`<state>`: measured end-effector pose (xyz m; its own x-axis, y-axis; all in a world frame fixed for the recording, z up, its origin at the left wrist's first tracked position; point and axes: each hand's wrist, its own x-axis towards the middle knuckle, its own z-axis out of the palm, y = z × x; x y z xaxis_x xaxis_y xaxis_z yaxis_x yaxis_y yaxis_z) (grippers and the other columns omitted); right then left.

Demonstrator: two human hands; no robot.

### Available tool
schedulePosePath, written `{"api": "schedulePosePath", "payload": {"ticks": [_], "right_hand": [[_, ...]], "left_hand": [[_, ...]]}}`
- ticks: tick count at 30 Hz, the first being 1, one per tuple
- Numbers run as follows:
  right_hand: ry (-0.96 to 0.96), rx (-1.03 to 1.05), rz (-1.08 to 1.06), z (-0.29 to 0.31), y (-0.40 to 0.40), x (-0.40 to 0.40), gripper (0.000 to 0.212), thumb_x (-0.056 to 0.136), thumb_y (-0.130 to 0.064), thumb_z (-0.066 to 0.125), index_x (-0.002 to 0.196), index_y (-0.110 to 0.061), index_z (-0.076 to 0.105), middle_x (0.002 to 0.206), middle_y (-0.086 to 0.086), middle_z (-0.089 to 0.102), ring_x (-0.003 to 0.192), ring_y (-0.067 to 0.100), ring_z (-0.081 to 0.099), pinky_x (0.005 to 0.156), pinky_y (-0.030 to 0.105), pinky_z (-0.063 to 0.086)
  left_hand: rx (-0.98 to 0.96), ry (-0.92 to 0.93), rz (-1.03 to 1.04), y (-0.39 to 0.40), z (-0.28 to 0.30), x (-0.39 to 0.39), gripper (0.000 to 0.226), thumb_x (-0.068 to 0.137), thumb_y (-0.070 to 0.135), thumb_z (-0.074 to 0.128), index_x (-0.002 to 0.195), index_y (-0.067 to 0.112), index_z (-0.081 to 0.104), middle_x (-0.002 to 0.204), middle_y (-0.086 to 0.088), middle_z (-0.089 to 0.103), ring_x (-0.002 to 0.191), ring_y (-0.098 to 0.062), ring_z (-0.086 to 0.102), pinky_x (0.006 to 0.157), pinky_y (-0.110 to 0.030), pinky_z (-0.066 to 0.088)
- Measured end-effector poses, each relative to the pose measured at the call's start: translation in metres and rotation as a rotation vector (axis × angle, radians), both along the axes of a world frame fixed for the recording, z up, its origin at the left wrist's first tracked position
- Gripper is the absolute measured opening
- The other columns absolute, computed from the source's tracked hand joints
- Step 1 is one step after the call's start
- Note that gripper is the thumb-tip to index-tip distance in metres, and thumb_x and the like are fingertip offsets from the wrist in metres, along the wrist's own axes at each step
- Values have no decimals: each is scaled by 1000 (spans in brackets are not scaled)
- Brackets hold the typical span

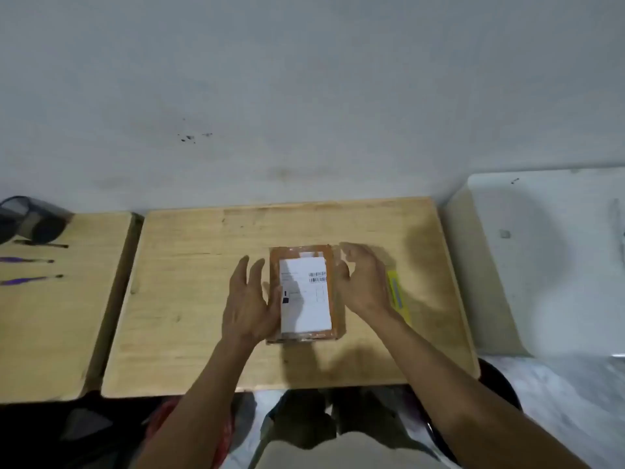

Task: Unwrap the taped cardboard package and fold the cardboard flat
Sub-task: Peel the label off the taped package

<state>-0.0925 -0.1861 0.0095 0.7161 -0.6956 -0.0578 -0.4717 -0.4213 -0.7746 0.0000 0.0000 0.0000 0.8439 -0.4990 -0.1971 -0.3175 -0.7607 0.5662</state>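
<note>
With both hands open, left hand [248,299] and right hand [363,282] flanking the taped cardboard package [306,292], neither grip clamped, glossy tape could let it skid across the counter [189,299] toward the yellow cutter [399,296] just right of it.

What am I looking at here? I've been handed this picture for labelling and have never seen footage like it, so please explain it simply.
There is no machine. A person wears a camera on the head, so the single picture looks forward and down at their own bare arms. On the wooden table lies a cardboard package, wrapped in clear tape, with a white shipping label on top. The left hand rests open against its left side; the right hand is open at its right side. Neither grips it. A yellow flat object, too blurred to identify, lies beside the right hand. On a second table at the left lie purple-handled brushes.
</note>
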Motion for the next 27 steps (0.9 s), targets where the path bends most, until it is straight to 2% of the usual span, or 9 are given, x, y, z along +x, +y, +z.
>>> {"api": "schedulePosePath", "payload": {"ticks": [2, 4, 7, 11, 13, 17, 22, 27], "right_hand": [[64, 2, -2, -11, 2, 2, 29, 86, -4, 60, 112, -12, 69, 99, 12, 69, 96, 30, 65, 77, 35, 53], [160, 22, 9, -23, 8, 3, 26, 86, -8, 59, 109, -15, 69, 99, 11, 69, 96, 30, 65, 77, 41, 56], [219, 25, -9, -41, 8, 15, 16, 85, -9, 57, 98, -15, 65, 98, 7, 67, 96, 27, 65, 76, 44, 57], [286, -34, 40, -62, 9, 34, 15, 87, -11, 57, 96, -19, 66, 98, 3, 64, 103, 27, 56, 78, 34, 49], [285, -33, 12, -69, 8, 41, 17, 89, -14, 60, 103, -18, 68, 103, 4, 65, 106, 26, 55, 80, 33, 47], [249, 5, -26, -74, 8, 47, 22, 89, -16, 65, 111, -16, 69, 106, 6, 62, 105, 27, 58, 85, 38, 51], [235, -22, -15, -80, 3, 46, 19, 89, -16, 65, 108, -14, 69, 106, 7, 64, 106, 27, 58, 86, 38, 52], [245, -47, -11, -80, 5, 45, 17, 91, -19, 63, 106, -15, 71, 104, 7, 66, 106, 26, 57, 81, 36, 50]], "left_hand": [[36, 58, -8, 0, -13, -2, 70, 94, 42, 58, 153, 15, 31, 165, -13, 13, 151, -32, 15, 113, -51, 37], [73, 129, -60, 2, -28, -9, 79, 90, 53, 55, 155, 18, 25, 165, -14, 9, 152, -33, 10, 112, -50, 37], [89, 76, -99, -2, -52, -15, 90, 85, 71, 34, 157, 21, 19, 166, -15, 5, 152, -35, 6, 115, -52, 30], [68, 15, -92, -11, -77, -21, 77, 93, 65, 36, 157, 26, 19, 167, -12, 0, 153, -37, 3, 116, -54, 26], [53, -7, -96, -16, -84, -21, 73, 95, 59, 42, 156, 26, 22, 167, -13, 2, 152, -38, 6, 114, -56, 29], [30, -79, -130, -20, -92, -24, 71, 96, 47, 54, 154, 13, 31, 163, -24, 13, 148, -46, 20, 108, -61, 38], [71, -54, -76, -26, -96, -27, 75, 95, 53, 49, 157, 22, 18, 166, -17, 6, 149, -39, 19, 111, -57, 36], [83, -55, -87, -25, -96, -27, 76, 96, 56, 45, 158, 24, 14, 167, -14, 2, 151, -38, 14, 113, -60, 33]]}}
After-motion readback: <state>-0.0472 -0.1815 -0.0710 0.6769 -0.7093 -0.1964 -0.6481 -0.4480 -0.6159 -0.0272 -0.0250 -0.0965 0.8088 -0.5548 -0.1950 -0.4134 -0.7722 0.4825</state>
